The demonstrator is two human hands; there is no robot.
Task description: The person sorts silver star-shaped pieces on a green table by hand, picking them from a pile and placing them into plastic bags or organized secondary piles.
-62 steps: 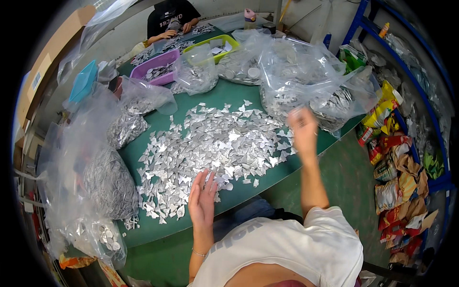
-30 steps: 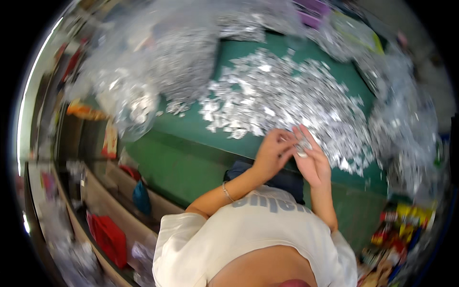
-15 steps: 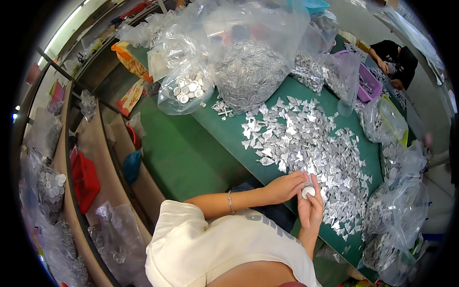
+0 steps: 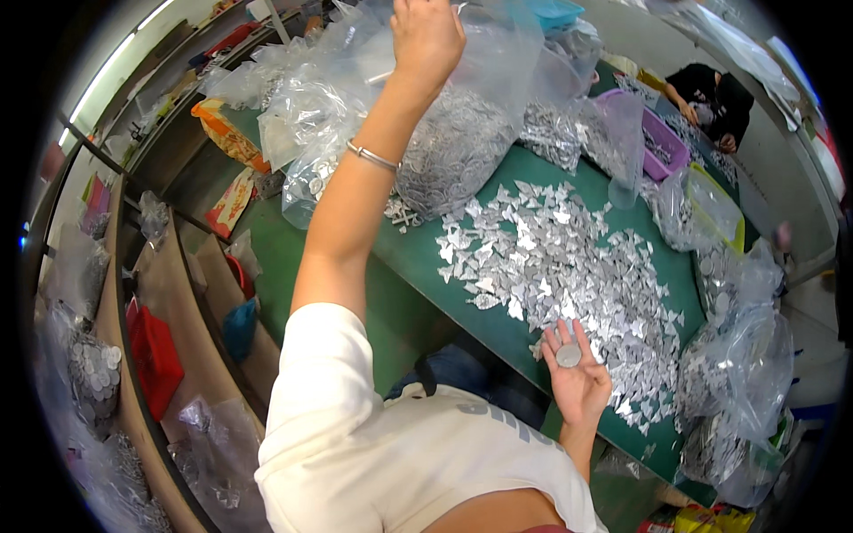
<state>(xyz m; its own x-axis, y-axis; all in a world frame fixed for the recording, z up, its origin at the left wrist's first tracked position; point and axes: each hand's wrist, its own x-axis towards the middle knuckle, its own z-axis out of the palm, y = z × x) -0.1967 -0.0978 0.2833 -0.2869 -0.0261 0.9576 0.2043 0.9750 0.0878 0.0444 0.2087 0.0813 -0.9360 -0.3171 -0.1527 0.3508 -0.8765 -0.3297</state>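
Observation:
My left hand (image 4: 426, 37), a metal bangle (image 4: 373, 155) on its forearm, is raised at the top edge above the large clear plastic bag (image 4: 511, 98) of metal pieces. Its fingers are curled closed and partly cut off by the frame; what they hold cannot be made out. Palm up over the near edge of the pile, my right hand (image 4: 582, 391) has its fingers spread, and a round silvery disc (image 4: 569, 356) lies across them. Beneath and beyond it, many small pointed silver metal pieces (image 4: 569, 258) are spread on the green table (image 4: 418, 258).
Clear bags of metal parts (image 4: 737, 355) line the table's right side. A purple basket (image 4: 657, 133) stands farther back, near another person (image 4: 711, 102) in black. To the left are shelves (image 4: 182, 329) with a red basket (image 4: 153, 360).
My left hand has left my right hand and swung up and away to the far bags. My right hand has opened flat, the disc now lying on its fingers. The view has shifted slightly.

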